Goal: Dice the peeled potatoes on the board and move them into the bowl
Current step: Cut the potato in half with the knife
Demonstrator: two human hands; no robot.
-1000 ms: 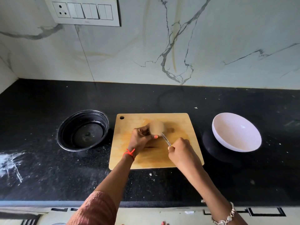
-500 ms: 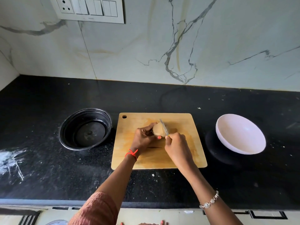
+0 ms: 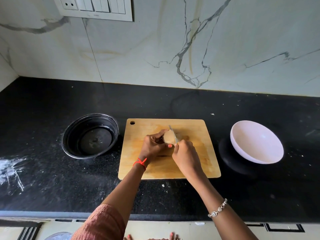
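Observation:
A peeled potato (image 3: 168, 138) sits on the wooden cutting board (image 3: 195, 153) in the middle of the black counter. My left hand (image 3: 154, 146) grips the potato from its left side, fingers curled round it. My right hand (image 3: 186, 155) holds a knife (image 3: 173, 135) by the handle, and the blade lies across the top of the potato, pointing away from me. A white bowl (image 3: 256, 142), tilted and with nothing in it, stands to the right of the board.
A black round container (image 3: 90, 135) stands left of the board. White smears mark the counter at the far left (image 3: 12, 168). A marble wall with a switch plate (image 3: 97, 7) rises behind, and the counter's front edge (image 3: 155, 217) runs below my arms.
The knife has gone from under the potato's right side up onto its top. My left hand has lowered the potato onto the board. The camera has shifted slightly.

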